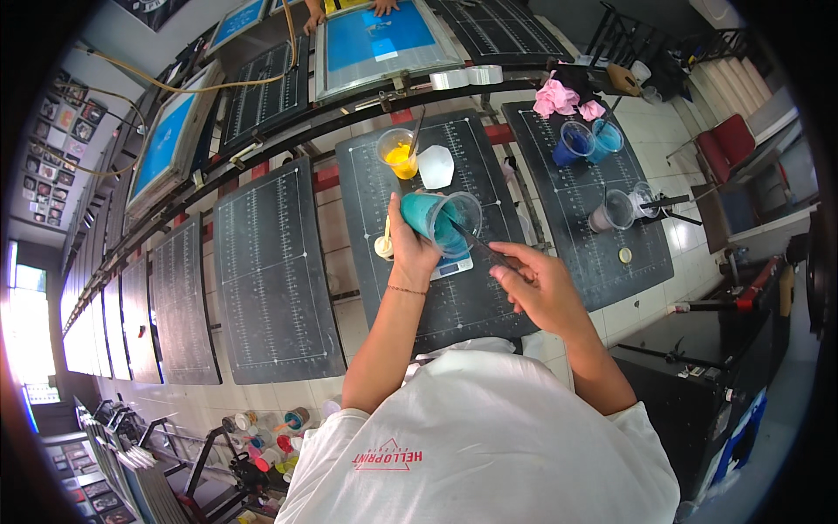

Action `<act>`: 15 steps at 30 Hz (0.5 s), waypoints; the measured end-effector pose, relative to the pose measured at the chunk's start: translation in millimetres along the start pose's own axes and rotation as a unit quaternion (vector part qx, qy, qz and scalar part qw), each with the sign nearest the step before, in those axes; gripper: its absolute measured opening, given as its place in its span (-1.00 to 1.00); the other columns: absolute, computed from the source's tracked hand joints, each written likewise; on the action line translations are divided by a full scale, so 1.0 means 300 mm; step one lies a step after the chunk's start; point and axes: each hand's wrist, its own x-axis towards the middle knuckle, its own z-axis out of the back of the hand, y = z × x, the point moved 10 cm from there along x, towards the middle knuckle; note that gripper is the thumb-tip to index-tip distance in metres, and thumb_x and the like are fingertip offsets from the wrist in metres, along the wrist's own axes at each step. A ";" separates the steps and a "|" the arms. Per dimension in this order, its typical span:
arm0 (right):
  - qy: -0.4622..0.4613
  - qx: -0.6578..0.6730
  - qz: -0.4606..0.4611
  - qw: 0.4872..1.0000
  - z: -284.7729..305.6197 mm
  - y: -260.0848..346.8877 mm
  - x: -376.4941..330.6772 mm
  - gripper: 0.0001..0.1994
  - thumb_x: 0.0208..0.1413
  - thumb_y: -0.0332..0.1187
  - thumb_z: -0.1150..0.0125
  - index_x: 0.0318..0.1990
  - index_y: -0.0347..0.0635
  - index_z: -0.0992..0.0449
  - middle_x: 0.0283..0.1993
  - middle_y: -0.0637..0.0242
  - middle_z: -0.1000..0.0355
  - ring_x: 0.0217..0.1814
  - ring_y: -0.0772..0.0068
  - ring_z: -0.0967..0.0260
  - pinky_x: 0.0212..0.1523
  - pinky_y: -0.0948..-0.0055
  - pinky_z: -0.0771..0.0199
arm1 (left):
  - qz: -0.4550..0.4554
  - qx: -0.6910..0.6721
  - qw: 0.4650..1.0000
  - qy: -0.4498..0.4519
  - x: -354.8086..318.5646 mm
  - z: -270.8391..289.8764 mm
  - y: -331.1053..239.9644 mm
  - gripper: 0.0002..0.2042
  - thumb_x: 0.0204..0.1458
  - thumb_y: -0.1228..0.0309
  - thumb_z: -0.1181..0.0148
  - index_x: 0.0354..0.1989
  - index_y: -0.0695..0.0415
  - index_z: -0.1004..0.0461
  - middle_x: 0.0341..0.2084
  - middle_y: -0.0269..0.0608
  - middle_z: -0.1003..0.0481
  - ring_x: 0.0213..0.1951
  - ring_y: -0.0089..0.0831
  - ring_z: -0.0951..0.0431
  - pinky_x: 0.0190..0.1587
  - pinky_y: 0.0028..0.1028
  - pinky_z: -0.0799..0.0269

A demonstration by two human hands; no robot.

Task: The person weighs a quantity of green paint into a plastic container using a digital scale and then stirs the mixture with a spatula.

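My left hand (412, 251) is wrapped round a clear plastic cup (424, 212) of teal ink, tilted with its mouth to the right. Pinched in my right hand (539, 284) is a dark, thin spatula (483, 245) whose far end reaches into the cup's mouth. Below the cup, a small digital scale (452, 265) shows in part on a black gridded board (436, 312). A small white tub (383, 247) with a pale stick stands left of my left hand. Beyond the cup are a cup of yellow ink (399, 155) with a dark stirrer and a white lid-like piece (436, 167).
On the right board (576, 253) stand blue (572, 145) and light-blue ink cups (604, 142), a greyish cup (611, 212) and pink cloths (555, 98). Blue framed screens (375, 44) lie at the back, where another person's hands (384, 7) rest. More gridded boards (275, 279) line the left.
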 end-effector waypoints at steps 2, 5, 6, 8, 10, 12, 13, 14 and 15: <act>-0.003 -0.086 -0.037 0.996 0.034 -0.008 0.014 -0.60 0.19 -0.44 -0.13 0.19 -0.31 -0.43 -0.33 0.21 -0.57 -0.46 0.62 -0.40 -0.53 0.44 -0.37 | -0.005 0.002 1.000 -0.019 0.000 0.015 -0.006 -0.48 0.25 -0.09 0.07 -0.03 0.19 -0.40 -0.17 -0.03 -0.53 -0.09 -0.19 -0.55 0.04 -0.20 -0.51; -0.004 -0.360 0.066 0.930 0.011 0.009 0.043 -0.81 0.23 -0.40 -0.07 -0.12 -0.37 -0.44 -0.48 0.07 -0.51 -0.48 0.23 -0.49 -0.45 0.25 -0.46 | 0.027 -0.016 0.999 -0.030 -0.010 -0.009 0.032 -0.46 0.25 -0.09 0.08 -0.09 0.25 -0.42 -0.19 -0.04 -0.53 -0.13 -0.20 -0.56 0.00 -0.20 -0.53; 0.000 -0.438 0.090 0.895 -0.010 0.030 0.054 -0.83 0.23 -0.40 -0.07 -0.21 -0.37 -0.44 -0.51 0.02 -0.49 -0.45 0.11 -0.53 -0.41 0.19 -0.49 | 0.026 -0.012 0.999 -0.032 -0.007 -0.007 0.033 -0.46 0.25 -0.08 0.08 -0.09 0.26 -0.42 -0.19 -0.04 -0.53 -0.14 -0.20 -0.56 -0.02 -0.20 -0.53; -0.011 -0.469 0.062 0.881 -0.007 0.065 0.073 -0.85 0.22 -0.39 -0.08 -0.30 -0.32 -0.40 -0.53 0.04 -0.47 -0.43 0.09 -0.54 -0.43 0.16 -0.49 | 0.026 -0.004 0.999 -0.036 -0.001 -0.002 0.033 -0.47 0.25 -0.06 0.09 -0.09 0.28 -0.42 -0.20 -0.03 -0.52 -0.17 -0.19 -0.56 -0.06 -0.20 -0.54; -0.045 -0.494 0.075 0.865 0.014 0.095 0.087 -0.84 0.23 -0.38 -0.09 -0.33 -0.30 -0.39 -0.54 0.05 -0.47 -0.44 0.05 -0.55 -0.44 0.13 -0.50 | 0.016 0.045 0.999 -0.012 -0.002 -0.017 0.019 -0.47 0.25 -0.04 0.11 -0.11 0.30 -0.42 -0.21 -0.01 -0.52 -0.18 -0.19 -0.56 -0.07 -0.20 -0.54; -0.109 -0.509 0.128 0.844 0.032 0.116 0.088 -0.83 0.24 -0.35 -0.09 -0.31 -0.31 -0.40 -0.53 0.06 -0.49 -0.46 0.01 -0.54 -0.46 0.11 -0.51 | 0.004 0.071 0.997 -0.013 0.001 -0.026 0.014 -0.47 0.25 -0.02 0.13 -0.12 0.32 -0.43 -0.23 0.00 -0.52 -0.19 -0.19 -0.55 -0.08 -0.20 -0.53; -0.083 -0.523 0.104 0.842 0.019 0.086 0.098 -0.81 0.24 -0.34 -0.09 -0.30 -0.32 -0.41 -0.52 0.04 -0.49 -0.47 -0.01 -0.53 -0.45 0.10 -0.51 | -0.002 0.072 0.997 -0.025 0.010 -0.031 0.012 -0.47 0.25 -0.02 0.14 -0.13 0.32 -0.43 -0.23 0.00 -0.52 -0.19 -0.19 -0.55 -0.08 -0.21 -0.53; -0.057 -0.537 0.080 0.838 0.005 0.057 0.106 -0.80 0.25 -0.34 -0.08 -0.30 -0.32 -0.42 -0.52 0.03 -0.50 -0.48 -0.02 -0.53 -0.45 0.09 -0.50 | -0.009 0.073 0.997 -0.037 0.018 -0.035 0.011 -0.47 0.25 -0.01 0.16 -0.14 0.33 -0.43 -0.24 0.01 -0.52 -0.19 -0.19 -0.55 -0.08 -0.21 -0.53; -0.031 -0.550 0.059 0.833 -0.008 0.031 0.114 -0.79 0.25 -0.33 -0.08 -0.30 -0.33 -0.43 -0.51 0.02 -0.51 -0.49 -0.03 -0.52 -0.45 0.08 -0.50 | -0.013 0.065 0.997 -0.036 0.033 -0.035 0.008 -0.46 0.25 -0.02 0.16 -0.15 0.33 -0.43 -0.24 0.01 -0.52 -0.18 -0.19 -0.55 -0.07 -0.21 -0.53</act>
